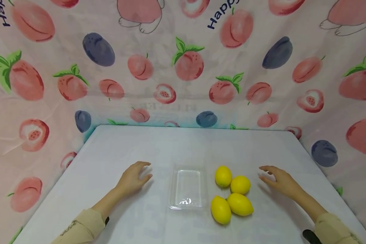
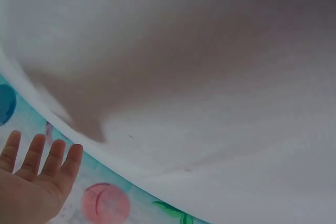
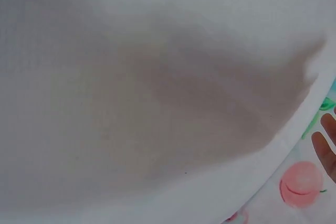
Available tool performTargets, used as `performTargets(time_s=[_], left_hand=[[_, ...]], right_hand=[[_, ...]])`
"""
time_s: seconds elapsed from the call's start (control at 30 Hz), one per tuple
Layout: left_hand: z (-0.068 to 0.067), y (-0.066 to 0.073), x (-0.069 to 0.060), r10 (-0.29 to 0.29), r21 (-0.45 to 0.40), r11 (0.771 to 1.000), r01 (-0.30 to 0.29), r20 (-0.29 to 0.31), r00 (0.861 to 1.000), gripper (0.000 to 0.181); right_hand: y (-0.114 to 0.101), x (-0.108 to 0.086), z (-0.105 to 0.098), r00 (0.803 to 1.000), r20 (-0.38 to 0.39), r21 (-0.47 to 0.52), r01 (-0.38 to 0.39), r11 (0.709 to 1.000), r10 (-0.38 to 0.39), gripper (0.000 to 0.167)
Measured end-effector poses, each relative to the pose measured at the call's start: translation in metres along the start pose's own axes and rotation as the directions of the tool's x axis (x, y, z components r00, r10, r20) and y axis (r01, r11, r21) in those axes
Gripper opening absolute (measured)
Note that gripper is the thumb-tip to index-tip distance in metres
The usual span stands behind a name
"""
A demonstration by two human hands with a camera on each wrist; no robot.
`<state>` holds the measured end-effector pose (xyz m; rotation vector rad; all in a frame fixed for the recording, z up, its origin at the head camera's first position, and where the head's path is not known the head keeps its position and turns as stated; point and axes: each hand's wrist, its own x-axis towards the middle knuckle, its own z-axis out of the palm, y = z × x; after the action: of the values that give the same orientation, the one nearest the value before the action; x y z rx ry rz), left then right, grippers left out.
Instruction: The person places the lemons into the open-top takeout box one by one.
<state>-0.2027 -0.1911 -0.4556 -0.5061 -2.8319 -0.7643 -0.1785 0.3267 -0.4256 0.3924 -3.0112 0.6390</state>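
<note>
A clear plastic tray [image 1: 173, 189] lies near the middle of the white table in the head view. Just to its right sit several yellow lemons in a loose cluster, among them an upper lemon [image 1: 223, 176] and a lower one [image 1: 221, 210]. My left hand [image 1: 133, 179] hovers left of the tray, fingers relaxed and holding nothing; its spread fingers show in the left wrist view [image 2: 39, 177]. To the right of the lemons my right hand [image 1: 279, 181] is held above the table, also bare of anything. Only some fingertips [image 3: 326, 153] of it show in the right wrist view.
The white table [image 1: 189, 144] has its far edge against a fruit-printed cloth [image 1: 170, 84], which also hangs along both sides. Dark bands [image 1: 311, 236] show at the cuffs of beige sleeves [image 1: 335, 228].
</note>
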Motion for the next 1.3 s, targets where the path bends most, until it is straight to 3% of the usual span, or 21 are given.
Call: performTargets(time_s=[0.13,0.37,0.6,0.83,1.03,1.1,1.3], left_hand=[[-0.005,0.008,-0.003,-0.061,-0.056,0.997,0.061,-0.004,0.998,0.037],[-0.005,0.014,-0.006,-0.113,-0.14,0.984,0.112,0.0,0.994,0.032],[-0.001,0.028,-0.004,-0.151,-0.29,0.947,0.141,-0.012,0.988,0.028],[0.007,0.043,-0.003,-0.173,-0.379,0.91,0.166,0.018,0.985,0.026],[0.013,0.054,-0.004,-0.182,-0.437,0.88,0.187,0.054,0.982,0.028],[0.014,0.057,-0.005,-0.194,-0.461,0.862,0.21,0.083,0.977,0.03],[0.016,0.069,-0.009,-0.223,-0.566,0.764,0.309,0.218,0.95,0.04]], right_hand=[[-0.004,-0.001,-0.004,1.0,-0.015,0.003,0.024,1.0,-0.024,0.041],[-0.01,-0.003,-0.008,0.997,-0.052,0.012,0.059,0.998,-0.059,0.041],[-0.025,-0.002,-0.013,0.995,-0.054,0.067,0.093,0.993,-0.09,0.041],[-0.045,-0.002,-0.011,0.999,-0.025,0.179,0.032,0.983,-0.028,0.04],[-0.06,-0.002,-0.009,0.999,0.022,0.195,-0.039,0.98,0.036,0.047],[-0.064,-0.003,-0.008,0.997,0.054,0.194,-0.072,0.978,0.062,0.05],[-0.076,-0.007,0.001,0.98,0.155,0.156,-0.152,0.976,0.128,0.058]])
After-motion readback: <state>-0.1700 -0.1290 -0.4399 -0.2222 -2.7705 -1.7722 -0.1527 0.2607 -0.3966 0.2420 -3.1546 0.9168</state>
